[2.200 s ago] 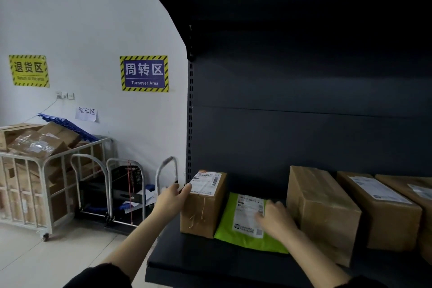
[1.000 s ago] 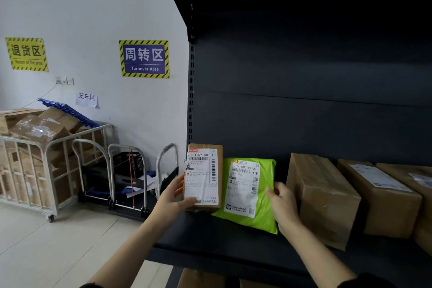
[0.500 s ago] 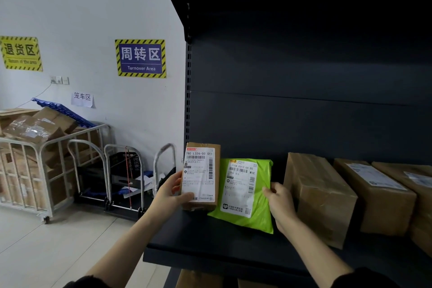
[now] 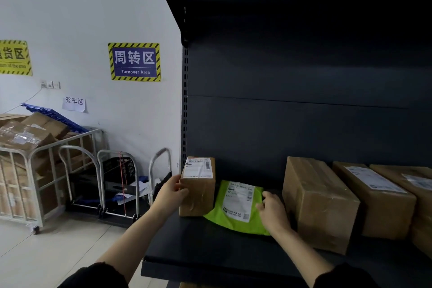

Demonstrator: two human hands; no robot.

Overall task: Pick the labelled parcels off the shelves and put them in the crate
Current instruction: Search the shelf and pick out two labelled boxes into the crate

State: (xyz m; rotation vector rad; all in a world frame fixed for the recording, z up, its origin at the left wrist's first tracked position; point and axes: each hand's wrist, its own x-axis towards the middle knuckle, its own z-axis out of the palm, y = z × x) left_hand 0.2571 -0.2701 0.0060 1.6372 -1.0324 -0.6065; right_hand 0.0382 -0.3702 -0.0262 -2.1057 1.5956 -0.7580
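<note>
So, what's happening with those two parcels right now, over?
Left hand grips small brown box, standing on shelf. Right hand holds green mailer by its edge, mailer lying flat. Big box crowds right hand.

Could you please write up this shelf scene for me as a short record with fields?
Place: dark shelf beside a white wall
Left: left hand grips the left side of the small box
Small box: stands on the shelf, label on top
Right: right hand holds the right edge of the green mailer
Green mailer: lies label up, just right of the small box
Other parcels: three larger boxes further right on the shelf
Progress: both held parcels are on the shelf, not yet in a crate
</note>
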